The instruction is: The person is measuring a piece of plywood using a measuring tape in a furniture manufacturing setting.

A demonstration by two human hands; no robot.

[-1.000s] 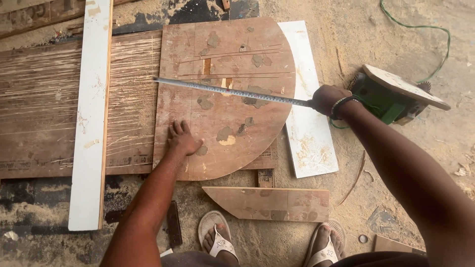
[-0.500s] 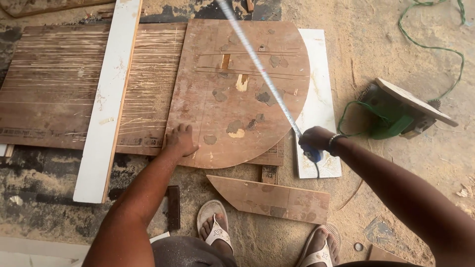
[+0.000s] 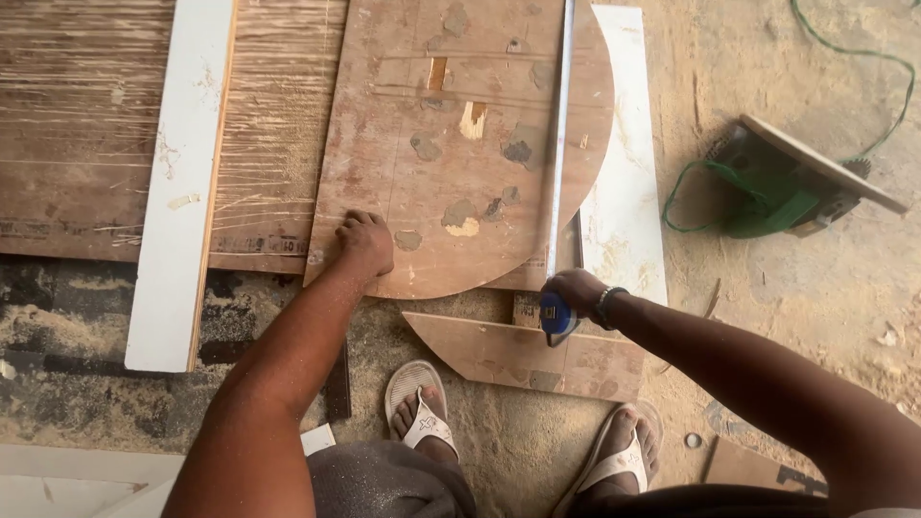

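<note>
A curved, half-round plywood piece (image 3: 460, 144) lies on a larger scored brown board (image 3: 86, 134). My left hand (image 3: 365, 245) presses flat on its near left edge. My right hand (image 3: 573, 293) grips a blue tape measure case (image 3: 556, 321) just off the piece's near edge. Its metal blade (image 3: 559, 134) runs straight away from me across the right part of the curved piece.
A white plank (image 3: 182, 182) lies across the board at left. A white panel (image 3: 624, 173) sits under the curved piece's right side. A green power saw (image 3: 787, 192) with a green cord rests on the sandy ground at right. An offcut (image 3: 523, 355) lies by my sandalled feet.
The tape blade has swung from lying diagonally to running straight away from me. My right hand has come in nearer the curved piece's near edge. My left hand stays pressed down.
</note>
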